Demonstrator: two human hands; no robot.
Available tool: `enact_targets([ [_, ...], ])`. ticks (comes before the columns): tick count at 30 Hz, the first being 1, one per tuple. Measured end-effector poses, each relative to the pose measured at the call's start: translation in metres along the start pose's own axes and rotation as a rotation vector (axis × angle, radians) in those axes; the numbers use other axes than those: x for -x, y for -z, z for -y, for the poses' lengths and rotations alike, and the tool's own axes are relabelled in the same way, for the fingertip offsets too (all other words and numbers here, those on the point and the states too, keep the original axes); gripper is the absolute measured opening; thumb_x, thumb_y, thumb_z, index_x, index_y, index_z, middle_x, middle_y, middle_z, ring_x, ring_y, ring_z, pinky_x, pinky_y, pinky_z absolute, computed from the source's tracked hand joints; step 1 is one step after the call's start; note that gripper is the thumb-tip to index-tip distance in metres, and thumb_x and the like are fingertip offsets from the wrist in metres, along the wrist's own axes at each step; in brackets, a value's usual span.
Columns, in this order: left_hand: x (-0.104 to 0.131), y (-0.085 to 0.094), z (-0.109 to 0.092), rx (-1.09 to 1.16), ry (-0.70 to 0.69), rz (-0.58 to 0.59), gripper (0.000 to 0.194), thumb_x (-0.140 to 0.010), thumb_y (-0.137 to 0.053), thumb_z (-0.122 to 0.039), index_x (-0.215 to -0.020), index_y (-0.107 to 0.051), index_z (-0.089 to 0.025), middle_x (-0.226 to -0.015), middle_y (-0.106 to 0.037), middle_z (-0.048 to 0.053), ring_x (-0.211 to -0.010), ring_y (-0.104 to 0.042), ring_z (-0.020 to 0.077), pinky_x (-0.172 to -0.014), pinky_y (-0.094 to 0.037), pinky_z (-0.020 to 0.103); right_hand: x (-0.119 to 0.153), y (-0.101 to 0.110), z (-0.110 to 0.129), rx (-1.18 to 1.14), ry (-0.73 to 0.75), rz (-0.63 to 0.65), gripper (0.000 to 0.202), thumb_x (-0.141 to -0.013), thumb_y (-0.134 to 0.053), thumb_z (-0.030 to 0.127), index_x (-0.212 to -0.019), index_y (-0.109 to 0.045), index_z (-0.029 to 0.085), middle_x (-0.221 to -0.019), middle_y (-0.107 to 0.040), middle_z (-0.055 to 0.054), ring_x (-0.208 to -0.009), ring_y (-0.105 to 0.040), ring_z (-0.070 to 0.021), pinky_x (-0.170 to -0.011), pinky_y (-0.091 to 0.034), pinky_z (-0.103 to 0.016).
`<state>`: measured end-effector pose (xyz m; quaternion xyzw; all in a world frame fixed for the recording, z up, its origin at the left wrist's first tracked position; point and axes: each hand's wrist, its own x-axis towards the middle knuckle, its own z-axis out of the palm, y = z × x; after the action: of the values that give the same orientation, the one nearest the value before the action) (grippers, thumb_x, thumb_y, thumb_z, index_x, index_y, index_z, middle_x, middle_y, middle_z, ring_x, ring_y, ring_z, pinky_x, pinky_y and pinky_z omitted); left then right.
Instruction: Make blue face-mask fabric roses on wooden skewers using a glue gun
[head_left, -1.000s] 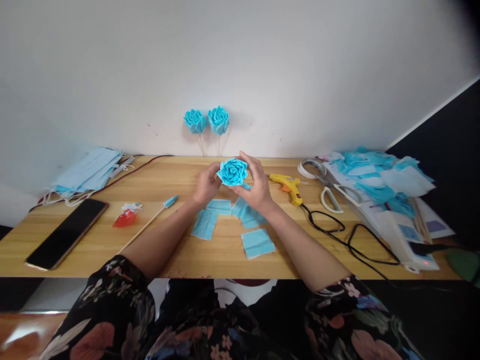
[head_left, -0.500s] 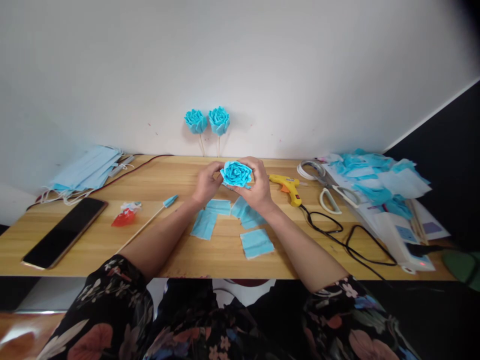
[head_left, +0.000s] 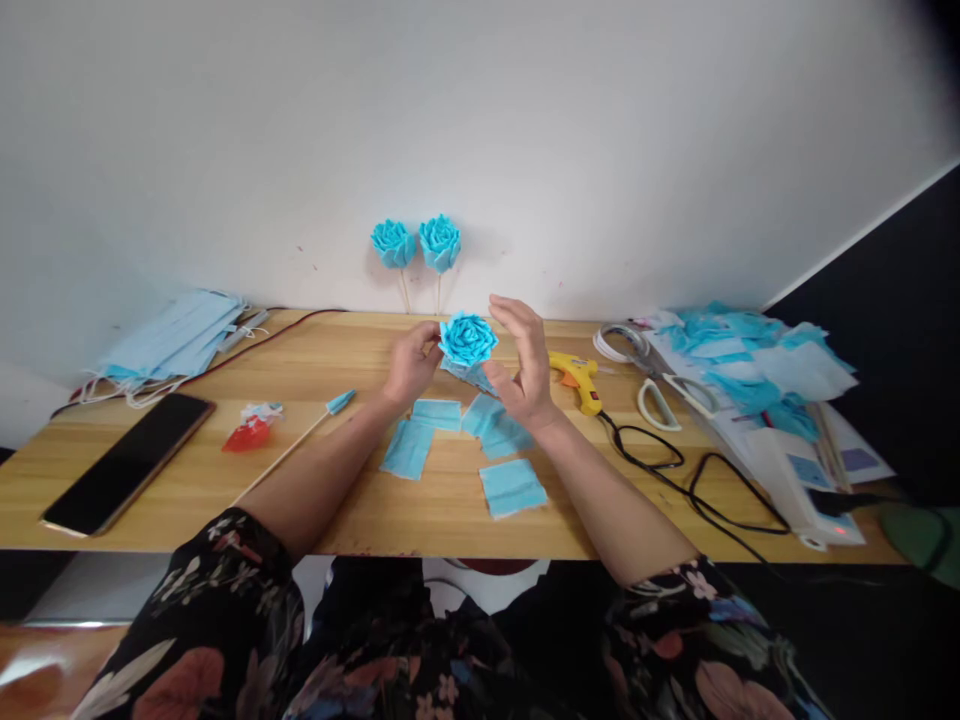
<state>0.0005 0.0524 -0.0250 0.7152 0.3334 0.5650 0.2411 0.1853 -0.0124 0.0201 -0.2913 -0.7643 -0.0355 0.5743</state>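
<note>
Up over the pale wooden table (head_left: 435,520), the bright-blue, many-petalled fabric flower (head_left: 467,340) sat in your left hand (head_left: 412,365), fingers closed at its side! Your right hand (head_left: 525,365) curved wide open just beside it, thumb contact impossible to tell.

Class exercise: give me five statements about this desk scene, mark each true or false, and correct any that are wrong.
1. The left hand holds a blue flower. True.
2. Two stemmed flowers stand by the wall. True.
3. A glue gun lies to the right of the right hand, and a phone lies at far left. True.
4. The right hand is closed around the glue gun. False: it is open, beside the blue flower.
5. The glue gun is mostly red. False: it is mostly yellow.
</note>
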Motion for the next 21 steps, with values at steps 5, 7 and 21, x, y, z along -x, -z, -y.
enact_targets([
  [5,0.0007,0.0001,0.0019,0.013,0.023,0.009,0.017,-0.081,-0.058,-0.015,-0.093,-0.07,-0.016,-0.094,-0.076,0.006,-0.089,-0.07,0.0199,-0.084,-0.053,0.03,-0.0048,0.005,0.0043,0.094,0.025,-0.022,0.039,-0.102,-0.041,0.046,-0.137,-0.053,0.032,-0.141,-0.057,-0.008,-0.135,-0.052,-0.0309,-0.112,-0.044,-0.059],
  [7,0.0008,0.0001,0.0024,0.024,0.023,0.013,0.017,-0.082,-0.058,-0.015,-0.093,-0.071,-0.016,-0.094,-0.076,0.006,-0.089,-0.07,0.02,-0.084,-0.053,0.03,-0.0048,0.0051,0.005,0.114,0.032,-0.011,0.038,-0.102,-0.039,0.047,-0.135,-0.054,0.032,-0.14,-0.057,-0.007,-0.134,-0.051,-0.0311,-0.11,-0.046,-0.058],
  [21,0.0006,0.0004,0.0066,-0.01,0.05,0.014,0.016,-0.082,-0.06,-0.015,-0.094,-0.07,-0.017,-0.091,-0.075,0.005,-0.087,-0.069,0.0197,-0.085,-0.053,0.031,-0.0071,0.0065,0.0077,0.105,0.086,-0.046,0.032,-0.104,-0.038,0.042,-0.124,-0.061,0.032,-0.132,-0.062,-0.006,-0.129,-0.055,-0.029,-0.108,-0.046,-0.057],
])
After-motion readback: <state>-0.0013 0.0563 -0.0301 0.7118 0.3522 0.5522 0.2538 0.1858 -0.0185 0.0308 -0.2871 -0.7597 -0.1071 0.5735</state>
